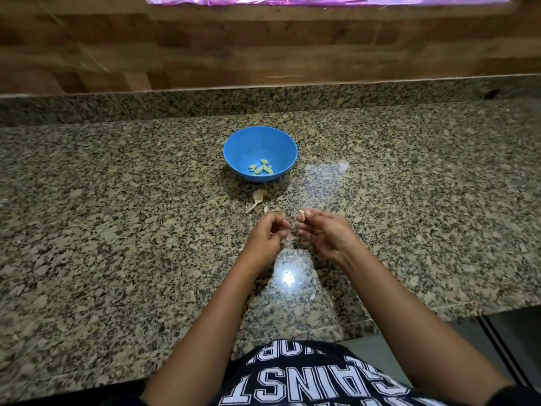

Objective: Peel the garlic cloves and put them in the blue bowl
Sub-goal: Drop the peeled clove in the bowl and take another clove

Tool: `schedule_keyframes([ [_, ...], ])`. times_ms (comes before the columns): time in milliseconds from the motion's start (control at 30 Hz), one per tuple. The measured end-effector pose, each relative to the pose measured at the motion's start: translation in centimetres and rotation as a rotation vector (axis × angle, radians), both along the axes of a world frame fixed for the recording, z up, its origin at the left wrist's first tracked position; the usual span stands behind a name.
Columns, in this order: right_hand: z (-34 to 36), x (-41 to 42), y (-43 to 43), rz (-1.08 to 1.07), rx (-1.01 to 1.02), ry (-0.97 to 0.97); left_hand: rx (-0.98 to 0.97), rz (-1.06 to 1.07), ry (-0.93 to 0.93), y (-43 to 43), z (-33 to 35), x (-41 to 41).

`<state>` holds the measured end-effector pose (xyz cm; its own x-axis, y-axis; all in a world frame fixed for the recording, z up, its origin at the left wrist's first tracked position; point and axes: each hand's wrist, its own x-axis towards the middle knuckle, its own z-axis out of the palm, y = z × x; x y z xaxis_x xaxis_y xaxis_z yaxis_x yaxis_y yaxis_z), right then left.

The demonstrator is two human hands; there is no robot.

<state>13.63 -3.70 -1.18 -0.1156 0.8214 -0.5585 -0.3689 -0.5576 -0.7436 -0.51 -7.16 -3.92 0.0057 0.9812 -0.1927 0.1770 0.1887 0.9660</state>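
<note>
The blue bowl stands on the granite counter, with several peeled cloves lying in its bottom. In front of it my two hands hover close together over the counter. My right hand pinches a small garlic clove between thumb and forefinger. My left hand has its fingers curled, the fingertips pinched near the right hand; what they hold is too small to tell. A piece of dry garlic skin with a stem lies between the bowl and my hands.
Small bits of peel lie on the counter near my fingers. A wooden backsplash rises behind the counter. The counter's front edge steps back at the lower right, where a floor shows.
</note>
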Motion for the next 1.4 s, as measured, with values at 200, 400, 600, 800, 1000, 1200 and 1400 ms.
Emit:
schedule_keyframes([
  [200, 0.1, -0.7, -0.8, 0.104, 0.130, -0.122, -0.024, 0.037, 0.081, 0.6, -0.4, 0.1],
  [400, -0.3, -1.5, -1.4, 0.207, 0.313, -0.360, -0.028, 0.199, -0.071, 0.6, 0.0, 0.3],
  [600, 0.2, -1.5, -1.5, 0.232, 0.318, -0.282, 0.011, 0.244, -0.125, 0.5, 0.2, 0.0],
  [800, 0.4, -1.3, -1.3, 0.268, 0.381, -0.388, 0.025, 0.220, -0.073, 0.6, 0.1, -0.6],
  [1000, 0.0, -1.1, -1.6, 0.293, 0.416, -0.461, 0.006, 0.134, -0.038, 0.8, 0.5, -0.9],
  [1200, 0.2, -1.2, -1.4, 0.293, 0.399, -0.454, -0.013, 0.192, -0.094, 0.7, 0.6, -0.2],
  [1400, 0.1, -1.5, -1.5, 0.248, 0.333, -0.371, -0.018, 0.246, 0.036, 0.8, 0.6, 0.3],
])
